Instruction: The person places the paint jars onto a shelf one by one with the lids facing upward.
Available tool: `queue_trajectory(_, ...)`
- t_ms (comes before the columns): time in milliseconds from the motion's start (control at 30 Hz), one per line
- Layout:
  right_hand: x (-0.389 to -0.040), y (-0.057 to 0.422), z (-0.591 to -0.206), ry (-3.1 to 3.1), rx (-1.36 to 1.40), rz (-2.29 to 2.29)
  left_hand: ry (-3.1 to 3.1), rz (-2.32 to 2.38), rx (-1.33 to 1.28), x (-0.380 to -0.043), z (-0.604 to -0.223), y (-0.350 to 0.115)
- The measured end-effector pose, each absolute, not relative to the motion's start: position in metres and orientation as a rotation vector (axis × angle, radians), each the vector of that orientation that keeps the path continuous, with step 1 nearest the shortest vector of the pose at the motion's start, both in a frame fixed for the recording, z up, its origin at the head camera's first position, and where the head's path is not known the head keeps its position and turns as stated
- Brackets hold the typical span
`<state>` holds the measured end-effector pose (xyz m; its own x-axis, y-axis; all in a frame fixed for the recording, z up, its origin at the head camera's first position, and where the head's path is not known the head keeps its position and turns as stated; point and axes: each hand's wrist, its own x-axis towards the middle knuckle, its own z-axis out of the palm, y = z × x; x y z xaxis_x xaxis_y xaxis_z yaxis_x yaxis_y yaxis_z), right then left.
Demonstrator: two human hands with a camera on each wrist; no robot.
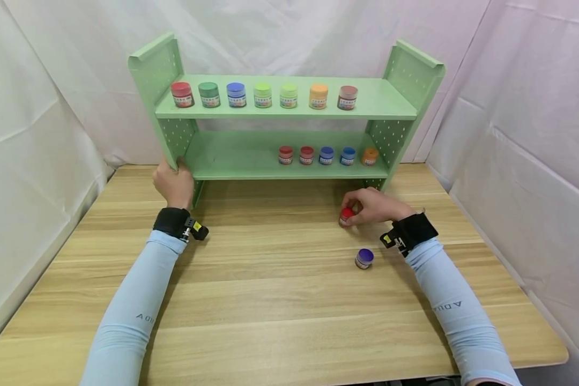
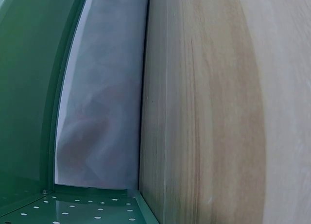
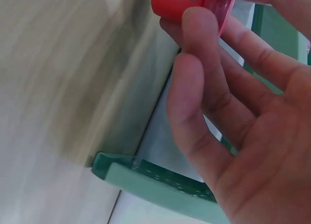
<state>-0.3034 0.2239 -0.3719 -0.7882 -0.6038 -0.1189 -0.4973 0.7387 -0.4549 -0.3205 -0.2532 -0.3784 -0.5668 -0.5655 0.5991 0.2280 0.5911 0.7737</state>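
My left hand (image 1: 173, 185) grips the lower front of the left side panel (image 1: 155, 102) of a green two-tier shelf (image 1: 236, 153); its fingers are partly hidden behind the panel. My right hand (image 1: 377, 206) pinches a small red-lidded paint jar (image 1: 346, 216) between thumb and fingers, in front of the shelf's right end. The right wrist view shows the red jar (image 3: 170, 8) at the fingertips. Nearer to me, a purple-lidded paint jar (image 1: 364, 258) stands upright on the table. The left wrist view has the perforated panel (image 2: 77, 209) but not the hand.
Several paint jars (image 1: 262, 95) line the upper tier in a row, with red, green, blue and orange lids among them. Several smaller jars (image 1: 326, 156) stand on the right half of the lower tier. White curtains (image 1: 43, 91) hang around the wooden table (image 1: 270, 300).
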Motion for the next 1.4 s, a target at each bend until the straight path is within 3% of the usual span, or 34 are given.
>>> queue_trajectory(567,-0.292,0.206,-0.344,2.74,-1.076,-0.58,-1.907,-1.076,0.258,-0.323,-0.379,-0.253)
queue_trajectory(1067,-0.303,0.113,-0.274,2.782,-1.376,-0.617,-1.904,-1.071,0.269,-0.322,-0.377,-0.256)
queue_trajectory(1400,-0.321,0.065,-0.266,2.772,-1.384,-0.555,-1.907,-1.069,0.266,-0.322,-0.378,-0.254)
